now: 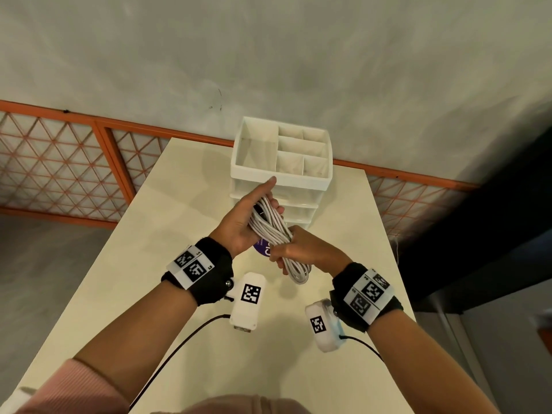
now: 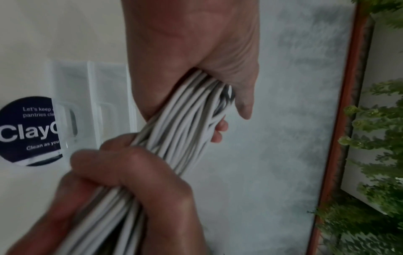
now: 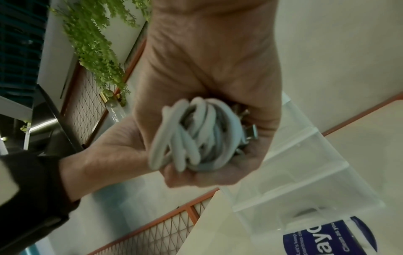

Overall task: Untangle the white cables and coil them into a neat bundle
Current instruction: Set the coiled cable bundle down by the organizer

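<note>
- Head view: white cables gathered in a twisted hank above the table, near the drawer organizer. Left hand cradles the upper end, forefinger straight; right hand is fisted round the lower part.
- Left wrist: strands run roughly parallel; I'd keep tension even.
- Right wrist: loop ends and metal plugs bunch at the palm; tuck them inward.
</note>
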`<state>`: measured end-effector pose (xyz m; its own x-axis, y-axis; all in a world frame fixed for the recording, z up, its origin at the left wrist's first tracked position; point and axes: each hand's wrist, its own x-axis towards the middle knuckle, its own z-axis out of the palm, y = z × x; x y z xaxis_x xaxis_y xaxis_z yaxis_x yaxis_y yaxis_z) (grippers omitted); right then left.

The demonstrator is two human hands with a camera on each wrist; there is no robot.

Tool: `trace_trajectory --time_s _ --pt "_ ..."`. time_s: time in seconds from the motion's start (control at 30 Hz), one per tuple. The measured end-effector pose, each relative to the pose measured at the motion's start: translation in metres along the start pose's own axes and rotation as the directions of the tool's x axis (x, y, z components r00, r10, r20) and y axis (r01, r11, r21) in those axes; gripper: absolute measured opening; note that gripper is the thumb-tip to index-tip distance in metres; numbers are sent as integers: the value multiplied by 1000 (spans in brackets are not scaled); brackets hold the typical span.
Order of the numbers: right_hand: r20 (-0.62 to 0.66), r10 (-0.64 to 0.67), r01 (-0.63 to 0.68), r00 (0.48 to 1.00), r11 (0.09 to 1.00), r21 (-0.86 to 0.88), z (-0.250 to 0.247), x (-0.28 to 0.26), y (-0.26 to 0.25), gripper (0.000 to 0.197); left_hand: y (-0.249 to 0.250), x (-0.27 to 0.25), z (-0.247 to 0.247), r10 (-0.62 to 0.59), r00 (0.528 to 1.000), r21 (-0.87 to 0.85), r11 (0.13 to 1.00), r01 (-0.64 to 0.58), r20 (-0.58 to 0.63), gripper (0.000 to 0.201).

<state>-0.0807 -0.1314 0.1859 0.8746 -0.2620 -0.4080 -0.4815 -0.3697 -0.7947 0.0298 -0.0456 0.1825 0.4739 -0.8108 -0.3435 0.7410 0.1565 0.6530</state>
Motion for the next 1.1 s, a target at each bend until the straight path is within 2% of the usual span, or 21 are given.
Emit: trace_trajectory --time_s 0.03,0.13,0.2,0.3,0.5,0.67,0.77,0.83,0.87,0.97,1.0,1.1 --pt "11 1 -1 1000 1000 17 -1 0 1 3 -1 0 2 0 1000 -16 1000 0 -25 31" --pt "-28 4 -7 1000 995 -97 2 7 6 23 -10 5 8 41 988 -62 997 -51 -151 37" --pt "-75 -47 33 996 984 -174 8 7 10 25 -16 8 9 78 973 -36 995 -88 -218 37" --pt "-88 -74 64 993 991 -115 18 4 22 15 -22 10 9 71 973 34 997 -65 -219 39" --pt "-149 -121 100 981 985 -138 19 3 39 21 -38 22 1 5 975 -1 1000 -5 -223 38" --pt "-169 -73 47 983 987 -154 9 8 51 17 -43 37 -2 -15 993 60 998 22 -118 37" --pt "-89 -30 28 996 999 -21 0 13 59 10 -45 47 -2 -60 994 53 997 64 -87 30" --pt "-80 10 -10 997 1000 -2 -5 17 64 16 -48 55 -5 -99 993 79 991 104 -70 21" --pt "-86 35 -35 996 999 -3 -9 20 69 19 -50 62 -9 -104 991 108 988 112 -83 23" --pt "-106 114 -112 988 993 29 -18 26 85 20 -53 79 -21 -87 979 134 984 113 -184 55" --pt "-110 136 -132 985 990 45 -20 27 92 20 -53 84 -23 -72 974 124 987 100 -215 59" --pt "-101 181 -172 978 981 93 -26 30 106 21 -52 100 -28 -44 948 30 998 56 -314 51"
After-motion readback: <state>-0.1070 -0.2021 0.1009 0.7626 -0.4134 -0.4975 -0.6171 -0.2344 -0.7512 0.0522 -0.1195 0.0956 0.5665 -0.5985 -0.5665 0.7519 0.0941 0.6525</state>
